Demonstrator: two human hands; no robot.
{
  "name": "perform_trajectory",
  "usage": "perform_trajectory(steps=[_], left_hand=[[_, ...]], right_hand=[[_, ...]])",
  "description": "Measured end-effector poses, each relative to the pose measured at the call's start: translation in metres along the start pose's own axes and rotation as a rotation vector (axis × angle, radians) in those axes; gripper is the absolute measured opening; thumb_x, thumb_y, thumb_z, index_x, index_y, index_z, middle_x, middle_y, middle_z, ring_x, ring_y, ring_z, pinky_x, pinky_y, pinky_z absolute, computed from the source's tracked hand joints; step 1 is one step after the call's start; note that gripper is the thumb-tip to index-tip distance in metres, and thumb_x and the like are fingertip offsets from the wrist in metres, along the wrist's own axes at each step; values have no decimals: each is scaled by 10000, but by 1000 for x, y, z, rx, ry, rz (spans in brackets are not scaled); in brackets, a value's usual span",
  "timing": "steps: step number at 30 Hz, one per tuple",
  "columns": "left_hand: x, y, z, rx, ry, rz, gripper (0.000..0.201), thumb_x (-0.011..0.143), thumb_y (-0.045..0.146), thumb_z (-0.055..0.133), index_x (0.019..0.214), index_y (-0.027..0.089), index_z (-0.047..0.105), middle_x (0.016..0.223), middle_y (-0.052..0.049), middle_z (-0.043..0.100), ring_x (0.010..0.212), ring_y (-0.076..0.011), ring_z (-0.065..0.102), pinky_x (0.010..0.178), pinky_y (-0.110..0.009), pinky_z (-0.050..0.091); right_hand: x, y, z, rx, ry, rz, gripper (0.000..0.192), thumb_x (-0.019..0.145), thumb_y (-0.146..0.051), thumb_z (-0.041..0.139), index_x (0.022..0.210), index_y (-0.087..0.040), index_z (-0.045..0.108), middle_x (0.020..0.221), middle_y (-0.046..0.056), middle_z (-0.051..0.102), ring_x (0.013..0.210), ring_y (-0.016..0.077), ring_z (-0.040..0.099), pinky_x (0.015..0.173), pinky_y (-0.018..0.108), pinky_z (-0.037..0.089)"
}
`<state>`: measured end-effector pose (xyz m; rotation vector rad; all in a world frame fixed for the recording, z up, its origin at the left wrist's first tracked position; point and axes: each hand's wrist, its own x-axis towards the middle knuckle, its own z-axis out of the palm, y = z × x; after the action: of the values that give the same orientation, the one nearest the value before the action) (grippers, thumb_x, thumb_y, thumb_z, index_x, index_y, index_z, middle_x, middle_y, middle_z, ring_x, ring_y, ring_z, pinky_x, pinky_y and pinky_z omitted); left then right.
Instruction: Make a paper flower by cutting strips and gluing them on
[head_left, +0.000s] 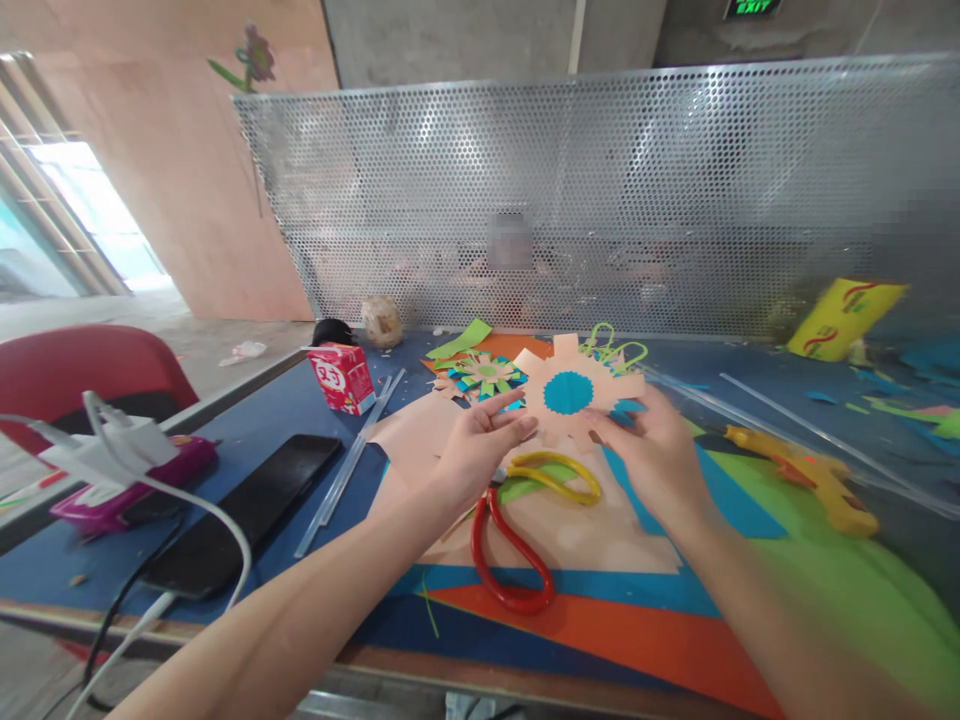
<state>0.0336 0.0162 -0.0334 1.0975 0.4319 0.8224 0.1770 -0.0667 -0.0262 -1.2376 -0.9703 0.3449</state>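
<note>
A peach paper flower (541, 385) with a scalloped blue disc (568, 393) at its middle is held up above the table. My right hand (651, 440) pinches its lower right edge between thumb and fingers. At its left edge, my left hand (480, 440) has thumb and fingers closed on a petal, partly hidden. Beneath the hands, scissors with one red and one yellow handle (514, 590) lie on peach paper sheets (630, 530); their blades are mostly covered by my left hand. Behind the flower is a layered green and peach paper flower (487, 373).
A yellow glue gun (825, 485) and clear glue sticks (795, 420) lie right. On the left are a phone (247, 510), a purple power strip (135, 485) with white chargers, and a red box (341, 378). A perforated metal screen (570, 200) borders the table's back.
</note>
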Motion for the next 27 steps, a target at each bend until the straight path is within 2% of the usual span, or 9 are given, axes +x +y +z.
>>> perform_trajectory(steps=[7, 18, 24, 27], left_hand=[[-3, 2, 0, 120, -35, 30, 558, 635, 255, 704, 1147, 158, 505, 637, 15, 621, 629, -93, 581, 634, -221, 425], [-1, 1, -1, 96, -18, -4, 520, 651, 237, 692, 1137, 154, 526, 616, 19, 624, 619, -80, 572, 608, -199, 419], [0, 0, 0, 12, 2, -25, 492, 627, 196, 709, 1085, 135, 540, 605, 26, 615, 629, -83, 579, 697, -238, 452], [0, 2, 3, -79, 6, -52, 410, 635, 165, 694, 1020, 134, 557, 611, 23, 606, 619, -87, 577, 742, -283, 464]], right_hand=[[0, 2, 0, 44, -14, 13, 293, 648, -229, 667, 918, -193, 558, 878, 33, 639, 780, 174, 605, 686, 296, 493], [-2, 1, 1, 32, 0, 16, 271, 627, -225, 675, 866, -192, 551, 766, 10, 634, 663, 153, 602, 570, 260, 489], [-1, 1, 1, -7, 6, 8, 259, 633, -232, 664, 861, -186, 549, 748, 8, 625, 637, 146, 594, 560, 257, 482], [0, 2, 1, -18, -3, 11, 268, 636, -240, 659, 874, -184, 550, 772, 18, 626, 664, 156, 600, 571, 262, 485]])
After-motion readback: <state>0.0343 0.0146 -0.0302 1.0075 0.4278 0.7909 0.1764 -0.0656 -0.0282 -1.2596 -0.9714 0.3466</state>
